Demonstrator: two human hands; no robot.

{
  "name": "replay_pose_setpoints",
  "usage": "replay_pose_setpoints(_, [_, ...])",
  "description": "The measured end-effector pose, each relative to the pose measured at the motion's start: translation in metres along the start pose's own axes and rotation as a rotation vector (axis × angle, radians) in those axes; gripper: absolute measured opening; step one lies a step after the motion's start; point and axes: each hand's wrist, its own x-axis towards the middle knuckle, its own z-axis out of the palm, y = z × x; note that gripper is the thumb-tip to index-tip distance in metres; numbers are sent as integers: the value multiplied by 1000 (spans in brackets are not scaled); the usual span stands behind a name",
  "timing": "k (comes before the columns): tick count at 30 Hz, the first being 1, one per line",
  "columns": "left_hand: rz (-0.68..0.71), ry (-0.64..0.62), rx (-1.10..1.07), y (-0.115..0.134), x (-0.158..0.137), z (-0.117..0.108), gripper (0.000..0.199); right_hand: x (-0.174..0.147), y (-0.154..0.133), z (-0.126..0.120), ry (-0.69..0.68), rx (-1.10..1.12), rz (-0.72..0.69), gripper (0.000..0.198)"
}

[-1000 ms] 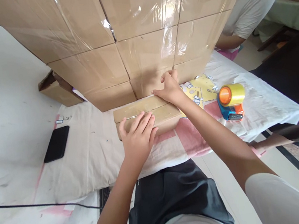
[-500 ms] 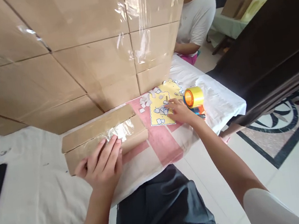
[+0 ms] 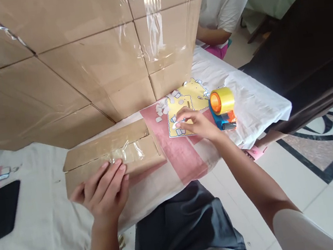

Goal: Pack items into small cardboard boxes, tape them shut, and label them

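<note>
My left hand (image 3: 103, 193) lies on a long closed cardboard box (image 3: 79, 152), fingers stretched out over its top near a strip of clear shiny tape (image 3: 129, 152). In a pinch between thumb and forefinger, my right hand (image 3: 196, 124) has a small white paper piece (image 3: 175, 125). It is just above a yellow sheet (image 3: 185, 102) printed with small outlined shapes. Several loose white pieces (image 3: 161, 109) lie at the sheet's left side. To the right of my right hand is a blue tape dispenser (image 3: 215, 118) with a yellow-orange tape roll (image 3: 224, 100).
A wall of stacked, taped cardboard boxes (image 3: 98, 68) rises behind the cloth-covered table (image 3: 256, 99). A black flat device (image 3: 2, 212) lies at the left. Beyond the boxes sits a person in a white shirt (image 3: 227, 7). A dark curtain (image 3: 306, 33) hangs at the right.
My right hand has gone from reaching with spread fingers over the yellow sheet to pinching a small white paper piece. My left hand stays on the box. The view has shifted slightly.
</note>
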Motion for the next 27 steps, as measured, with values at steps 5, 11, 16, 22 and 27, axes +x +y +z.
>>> replay_pose_setpoints(5, [-26, -48, -85, -10, -4, -10, 49, 8, -12, 62, -178, 276, 89, 32])
replay_pose_setpoints(11, [-59, -41, -62, 3, 9, -11, 55, -13, -16, 96, 157, 179, 193, 18])
replay_pose_setpoints(16, [-72, -37, -68, 3, 8, -11, 55, -46, -29, 118, 166, 333, 147, 33])
replay_pose_setpoints(22, [-81, -35, -80, 5, 9, -11, 52, -53, -41, 130, 169, 294, 153, 47])
replay_pose_setpoints(27, [-75, -3, -73, 8, 12, -9, 46, -60, -48, 118, 114, 201, 191, 46])
